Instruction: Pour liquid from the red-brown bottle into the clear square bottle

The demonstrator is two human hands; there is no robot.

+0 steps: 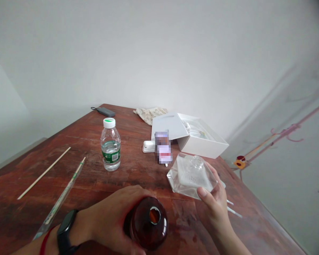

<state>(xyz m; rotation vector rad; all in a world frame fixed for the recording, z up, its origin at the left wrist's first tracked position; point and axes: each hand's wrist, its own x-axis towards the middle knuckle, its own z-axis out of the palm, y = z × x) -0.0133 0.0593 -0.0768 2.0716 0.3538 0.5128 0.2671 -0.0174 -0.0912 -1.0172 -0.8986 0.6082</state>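
Note:
My left hand (110,217) wraps around a dark amber glass bottle (149,223) with an open mouth, standing near the front edge of the wooden table (90,131). A black watch and a red string sit on that wrist. My right hand (215,202) grips a clear plastic pouch (190,175) with a round spout, tilted on the table just right of the amber bottle. The pouch looks partly filled with clear liquid.
A small water bottle (110,144) with a white cap stands mid-table. Two thin sticks (44,173) (61,198) lie at the left. An open white box (191,136), a small white item (149,146), a cloth (150,114) and a dark device (105,112) lie farther back.

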